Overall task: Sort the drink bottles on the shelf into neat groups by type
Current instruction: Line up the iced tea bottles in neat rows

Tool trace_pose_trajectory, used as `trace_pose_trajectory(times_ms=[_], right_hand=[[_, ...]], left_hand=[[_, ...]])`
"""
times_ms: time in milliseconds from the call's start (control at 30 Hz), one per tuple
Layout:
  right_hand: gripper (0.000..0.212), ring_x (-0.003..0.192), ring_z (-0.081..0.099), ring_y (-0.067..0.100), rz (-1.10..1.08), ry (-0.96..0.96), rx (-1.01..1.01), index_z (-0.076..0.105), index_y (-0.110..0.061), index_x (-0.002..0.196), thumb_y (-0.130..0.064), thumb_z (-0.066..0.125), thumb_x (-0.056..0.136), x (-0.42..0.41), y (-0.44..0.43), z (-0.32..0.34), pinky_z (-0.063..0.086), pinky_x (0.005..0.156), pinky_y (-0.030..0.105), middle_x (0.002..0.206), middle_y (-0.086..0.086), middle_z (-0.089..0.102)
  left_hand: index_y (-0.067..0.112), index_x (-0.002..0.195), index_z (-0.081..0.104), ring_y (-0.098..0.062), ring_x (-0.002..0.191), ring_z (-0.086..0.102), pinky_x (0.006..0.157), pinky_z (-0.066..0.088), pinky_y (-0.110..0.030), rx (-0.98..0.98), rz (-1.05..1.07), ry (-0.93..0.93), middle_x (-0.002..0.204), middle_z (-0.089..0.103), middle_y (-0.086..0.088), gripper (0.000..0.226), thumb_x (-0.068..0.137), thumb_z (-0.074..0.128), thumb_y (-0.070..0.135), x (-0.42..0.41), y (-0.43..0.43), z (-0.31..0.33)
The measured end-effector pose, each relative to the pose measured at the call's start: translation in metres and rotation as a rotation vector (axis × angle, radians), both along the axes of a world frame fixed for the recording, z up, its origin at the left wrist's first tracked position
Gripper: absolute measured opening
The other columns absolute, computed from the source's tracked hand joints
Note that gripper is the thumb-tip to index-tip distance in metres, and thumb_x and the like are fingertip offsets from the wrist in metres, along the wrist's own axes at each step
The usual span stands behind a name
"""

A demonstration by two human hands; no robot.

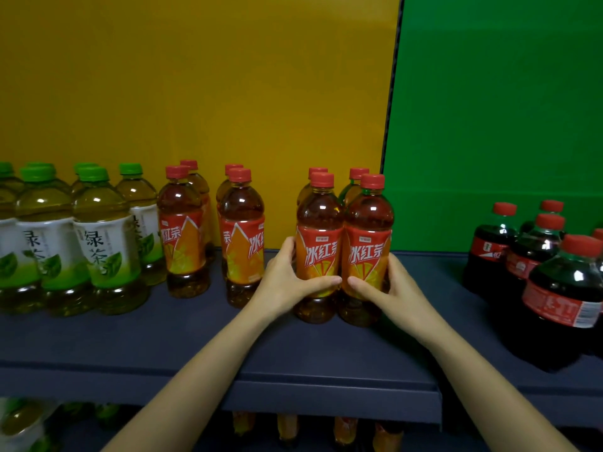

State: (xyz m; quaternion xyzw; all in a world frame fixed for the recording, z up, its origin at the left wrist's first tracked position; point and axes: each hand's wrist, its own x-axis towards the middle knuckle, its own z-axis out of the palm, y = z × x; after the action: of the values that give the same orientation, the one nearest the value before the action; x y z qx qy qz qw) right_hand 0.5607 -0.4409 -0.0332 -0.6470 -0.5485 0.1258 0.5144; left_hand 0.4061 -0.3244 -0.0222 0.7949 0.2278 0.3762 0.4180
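Your left grip [287, 278] curls round the left red-tea bottle [318, 246], your right grip [393, 283] round the right red-tea bottle [367, 247]. Both stand touching on the shelf [163, 337], green-tea bottles [101, 243] leftward, cola bottles [561, 305] rightward.

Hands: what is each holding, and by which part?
The left hand grips the left tea bottle, the right hand the right tea bottle, each round the lower label.

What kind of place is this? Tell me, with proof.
Probably a shop's drinks aisle, or a mock-up: rows of green tea bottles, iced red tea bottles and cola bottles on a dark shelf, more stock below.
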Motion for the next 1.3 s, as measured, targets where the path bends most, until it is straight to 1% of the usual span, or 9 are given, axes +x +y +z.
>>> trace_pose_trajectory(times_ms=[67, 200, 400, 533, 667, 767, 867, 1133, 1300], right_hand=[[0.087, 0.119, 0.045, 0.009, -0.145, -0.042, 0.028, 0.032, -0.022, 0.139, -0.050, 0.071, 0.067, -0.004, -0.006, 0.004, 0.040, 0.102, 0.033, 0.133, -0.005, 0.041], [0.040, 0.086, 0.045, 0.010, -0.399, -0.167, 0.370, 0.045, -0.016, 0.110, -0.017, 0.070, 0.079, -0.020, -0.023, 0.010, 0.037, 0.079, 0.011, 0.099, -0.002, 0.042], [0.017, 0.076, 0.052, 0.007, -0.050, -0.150, 0.363, 0.054, -0.023, 0.091, -0.009, 0.061, 0.086, -0.069, -0.013, 0.017, 0.042, 0.068, 0.012, 0.084, -0.002, 0.056], [0.023, 0.095, 0.054, 0.001, 0.086, -0.206, 0.236, 0.049, -0.028, 0.108, -0.016, 0.058, 0.089, -0.106, 0.026, 0.018, 0.044, 0.081, 0.011, 0.104, -0.008, 0.055], [0.065, 0.121, 0.037, -0.003, 0.069, -0.152, 0.086, 0.022, -0.022, 0.142, -0.033, 0.057, 0.089, -0.133, 0.069, 0.019, 0.031, 0.097, 0.011, 0.134, -0.014, 0.033], [0.092, 0.134, 0.028, 0.010, 0.014, -0.077, 0.042, 0.006, -0.018, 0.148, -0.037, 0.067, 0.081, -0.138, 0.100, 0.019, 0.027, 0.109, 0.025, 0.148, -0.003, 0.022], [0.109, 0.128, 0.041, 0.016, 0.029, 0.158, 0.011, 0.012, -0.025, 0.144, -0.036, 0.083, 0.063, -0.133, 0.126, 0.018, 0.037, 0.109, 0.041, 0.142, 0.000, 0.036], [0.060, 0.095, 0.065, 0.007, 0.146, 0.372, 0.003, 0.054, -0.024, 0.114, -0.010, 0.083, 0.064, -0.127, 0.136, 0.013, 0.054, 0.073, 0.015, 0.105, -0.005, 0.068], [0.074, 0.101, 0.061, 0.012, -0.083, 0.317, 0.108, 0.046, -0.025, 0.118, -0.020, 0.087, 0.057, -0.132, 0.140, 0.005, 0.051, 0.086, 0.028, 0.109, -0.004, 0.063]], left_hand=[[0.025, 0.127, 0.040, 0.001, 0.104, 0.055, 0.086, 0.048, -0.017, 0.001, -0.014, 0.030, 0.111, 0.054, 0.018, 0.069, 0.069, 0.075, 0.039, -0.006, -0.003, 0.001], [0.018, 0.107, 0.058, -0.005, 0.082, 0.060, 0.072, 0.051, -0.021, 0.146, 0.186, -0.048, 0.094, 0.062, 0.006, 0.033, 0.080, 0.066, 0.036, -0.039, -0.007, -0.003], [0.021, 0.071, 0.061, -0.020, 0.062, 0.058, 0.060, 0.047, -0.041, 0.293, 0.508, -0.156, 0.061, 0.059, -0.001, 0.028, 0.084, 0.056, 0.045, -0.096, 0.012, -0.012], [0.014, 0.081, 0.061, -0.023, 0.067, 0.058, 0.066, 0.049, -0.039, 0.077, 0.422, -0.189, 0.070, 0.061, -0.006, 0.013, 0.091, 0.054, 0.019, -0.109, 0.037, -0.009], [0.017, 0.100, 0.057, -0.017, 0.084, 0.061, 0.075, 0.051, -0.024, -0.110, 0.260, -0.142, 0.092, 0.064, -0.004, 0.009, 0.094, 0.051, 0.018, -0.111, 0.059, -0.002], [0.013, 0.126, 0.047, -0.014, 0.103, 0.057, 0.089, 0.047, -0.023, -0.112, 0.221, -0.055, 0.112, 0.059, -0.001, 0.033, 0.094, 0.050, 0.022, -0.110, 0.068, 0.001], [0.013, 0.142, 0.028, -0.004, 0.117, 0.043, 0.087, 0.037, -0.011, -0.117, 0.149, 0.026, 0.138, 0.044, 0.000, 0.050, 0.096, 0.045, 0.023, -0.111, 0.071, 0.005], [0.020, 0.149, 0.010, -0.014, 0.141, 0.022, 0.109, 0.021, -0.026, -0.314, 0.013, -0.014, 0.155, 0.021, 0.003, 0.060, 0.098, 0.037, 0.036, -0.104, 0.082, 0.015], [0.023, 0.149, 0.006, -0.021, 0.139, 0.027, 0.114, 0.025, -0.038, -0.311, 0.068, -0.099, 0.152, 0.027, -0.002, 0.060, 0.098, 0.039, 0.028, -0.078, 0.095, 0.012]])
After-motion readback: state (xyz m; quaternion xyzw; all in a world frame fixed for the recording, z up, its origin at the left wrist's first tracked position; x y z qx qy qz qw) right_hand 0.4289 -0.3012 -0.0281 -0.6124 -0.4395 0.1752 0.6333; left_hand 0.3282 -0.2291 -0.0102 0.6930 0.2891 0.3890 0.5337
